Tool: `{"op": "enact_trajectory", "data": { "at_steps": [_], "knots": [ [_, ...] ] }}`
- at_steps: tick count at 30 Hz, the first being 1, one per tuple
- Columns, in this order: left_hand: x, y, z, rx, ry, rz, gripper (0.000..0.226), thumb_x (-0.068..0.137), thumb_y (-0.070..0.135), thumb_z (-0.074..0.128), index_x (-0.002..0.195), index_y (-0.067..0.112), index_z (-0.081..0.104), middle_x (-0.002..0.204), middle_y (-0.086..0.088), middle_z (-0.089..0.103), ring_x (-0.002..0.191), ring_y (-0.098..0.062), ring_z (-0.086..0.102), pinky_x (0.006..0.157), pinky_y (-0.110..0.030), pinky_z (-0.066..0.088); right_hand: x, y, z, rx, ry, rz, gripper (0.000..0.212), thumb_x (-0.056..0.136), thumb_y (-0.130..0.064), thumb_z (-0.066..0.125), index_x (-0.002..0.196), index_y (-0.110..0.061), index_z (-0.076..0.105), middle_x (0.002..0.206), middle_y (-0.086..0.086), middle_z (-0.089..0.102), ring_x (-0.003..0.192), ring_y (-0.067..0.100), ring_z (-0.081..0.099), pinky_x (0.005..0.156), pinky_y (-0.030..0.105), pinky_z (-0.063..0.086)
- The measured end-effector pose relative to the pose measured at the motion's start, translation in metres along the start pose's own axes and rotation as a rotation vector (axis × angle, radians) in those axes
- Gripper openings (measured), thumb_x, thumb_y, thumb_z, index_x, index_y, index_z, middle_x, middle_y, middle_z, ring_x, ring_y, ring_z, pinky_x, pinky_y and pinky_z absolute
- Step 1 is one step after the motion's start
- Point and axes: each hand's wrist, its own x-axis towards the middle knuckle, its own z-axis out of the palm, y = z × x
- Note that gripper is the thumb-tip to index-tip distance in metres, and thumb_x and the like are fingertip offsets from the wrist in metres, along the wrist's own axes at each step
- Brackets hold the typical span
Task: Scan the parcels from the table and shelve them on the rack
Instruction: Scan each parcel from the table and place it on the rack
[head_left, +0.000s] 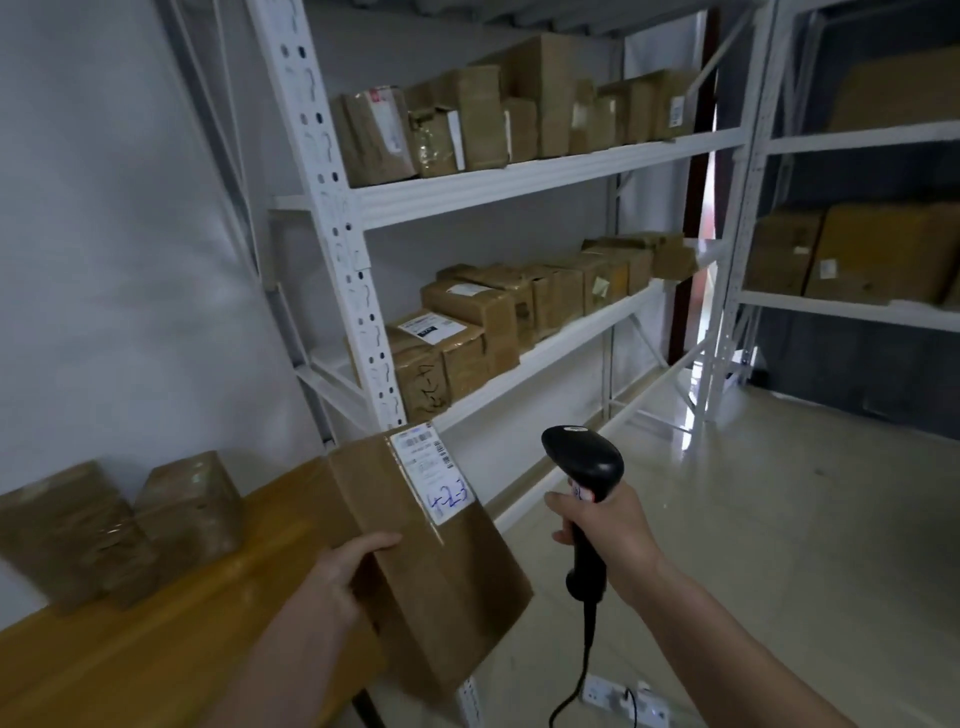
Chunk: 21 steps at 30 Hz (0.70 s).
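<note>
My left hand (345, 574) grips the left edge of a brown cardboard parcel (441, 571), held in the air past the end of the wooden table (171, 639). Its white label (434, 470) faces up, with blue handwriting on it. To the right of the parcel, my right hand (605, 535) holds a black barcode scanner (584, 460) upright by its handle, with the head level with the label. The scanner's cable hangs down toward the floor. Two taped parcels (119, 525) stand on the table against the wall. The white rack (519, 182) stands just behind.
Both visible shelves of the rack hold rows of brown boxes, such as one labelled box (436, 358) at the near end of the lower shelf. A second rack (857, 306) with larger boxes stands at the right. A white power strip (623, 699) lies on the pale floor.
</note>
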Motion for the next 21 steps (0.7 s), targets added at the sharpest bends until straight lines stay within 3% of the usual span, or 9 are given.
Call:
{"op": "enact_trajectory", "data": {
  "at_steps": [1,3,5,8,11,13,16,19,21],
  "knots": [
    [-0.005,-0.003,0.015,-0.013,-0.015,0.018,0.107,0.038,0.004,0.090,0.135,0.006,0.046,0.115,-0.020,0.062,0.091,-0.036,0.061,0.062,-0.049,0.053,0.000,0.001,-0.008,0.004,0.020,0.002,0.024,0.080,0.000,0.072,0.099,-0.008,0.061,0.069,0.011,0.052,0.059,0.020,0.055,0.071,0.037,0.061],
    [-0.017,-0.005,0.048,-0.010,-0.049,0.052,0.092,0.053,0.001,0.087,0.136,0.009,0.046,0.109,-0.017,0.063,0.086,-0.032,0.059,0.058,-0.042,0.049,0.001,0.002,-0.024,0.017,0.058,0.011,0.016,0.082,0.002,0.070,0.094,-0.004,0.063,0.066,0.011,0.052,0.059,0.020,0.054,0.071,0.039,0.060],
    [-0.026,-0.003,0.076,0.021,-0.095,0.073,0.082,0.059,0.003,0.084,0.132,0.013,0.048,0.106,-0.013,0.062,0.089,-0.030,0.056,0.068,-0.048,0.048,0.002,0.003,-0.038,0.015,0.099,0.028,0.007,0.082,0.002,0.068,0.085,-0.004,0.065,0.063,0.010,0.054,0.058,0.021,0.054,0.075,0.045,0.058],
    [-0.032,0.007,0.110,0.087,-0.168,0.086,0.087,0.048,0.014,0.085,0.128,0.020,0.051,0.112,-0.010,0.061,0.104,-0.031,0.053,0.091,-0.062,0.040,0.004,0.003,-0.061,0.005,0.177,0.044,0.009,0.080,0.004,0.066,0.074,-0.003,0.064,0.061,0.012,0.055,0.061,0.025,0.054,0.073,0.047,0.055],
    [-0.026,0.019,0.139,0.111,-0.199,0.106,0.070,0.064,0.017,0.082,0.127,0.022,0.052,0.108,-0.008,0.059,0.099,-0.029,0.052,0.083,-0.059,0.042,0.009,0.005,-0.087,-0.017,0.248,0.017,0.009,0.079,0.000,0.069,0.073,-0.004,0.064,0.068,0.010,0.058,0.069,0.024,0.055,0.069,0.035,0.046],
    [-0.017,0.024,0.160,0.123,-0.223,0.104,0.055,0.075,0.021,0.078,0.125,0.024,0.054,0.106,-0.005,0.058,0.096,-0.026,0.052,0.079,-0.058,0.043,0.014,0.007,-0.104,-0.017,0.279,0.009,0.005,0.080,-0.003,0.071,0.083,-0.001,0.068,0.074,0.007,0.061,0.073,0.021,0.057,0.067,0.031,0.043],
    [-0.002,0.034,0.197,0.155,-0.278,0.071,0.033,0.078,0.027,0.075,0.106,0.021,0.058,0.105,-0.006,0.058,0.096,-0.026,0.052,0.081,-0.058,0.043,0.029,0.006,-0.125,0.022,0.293,-0.021,0.014,0.080,0.002,0.070,0.094,-0.001,0.071,0.085,0.008,0.068,0.080,0.019,0.062,0.070,0.026,0.046],
    [0.015,0.046,0.243,0.193,-0.337,0.059,0.030,0.077,0.033,0.076,0.098,0.018,0.059,0.104,-0.005,0.061,0.098,-0.025,0.053,0.088,-0.057,0.042,0.055,-0.003,-0.144,0.045,0.347,-0.048,0.013,0.080,0.003,0.070,0.092,-0.001,0.070,0.084,0.009,0.067,0.079,0.018,0.062,0.073,0.027,0.048],
    [0.027,0.056,0.279,0.214,-0.369,0.096,0.035,0.076,0.032,0.077,0.104,0.016,0.062,0.100,-0.005,0.064,0.094,-0.022,0.056,0.082,-0.048,0.046,0.078,-0.014,-0.157,0.029,0.405,-0.065,0.008,0.079,0.002,0.071,0.081,-0.004,0.068,0.077,0.009,0.063,0.075,0.021,0.060,0.072,0.031,0.046]
  ]
}}
